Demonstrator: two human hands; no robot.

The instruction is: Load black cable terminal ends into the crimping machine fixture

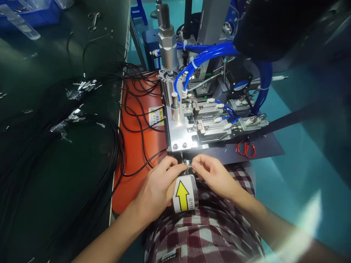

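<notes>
At the front end of a metal press machine (179, 137), both hands meet over a small part with a white-and-green bit and metal (188, 162); its exact kind is too small to tell. My left hand (160, 182) is closed in a pinch, thumb tip touching the part's left side. From the other side, my right hand (212, 173) pinches at its right edge with thumb and forefinger. What lies between the fingertips is mostly hidden. A black cable (139, 170) runs across the orange surface toward the machine, just above my left hand. Below the fingertips sits a label with a yellow arrow (182, 195).
Coiled black cables (116, 153) with small metal ends (86, 86) lie on the dark table and over the orange board (137, 146). Red-handled scissors (246, 149) rest on the grey plate at right. Blue air hoses (214, 51) arch over the machine. A blue bin (41, 16) stands far left.
</notes>
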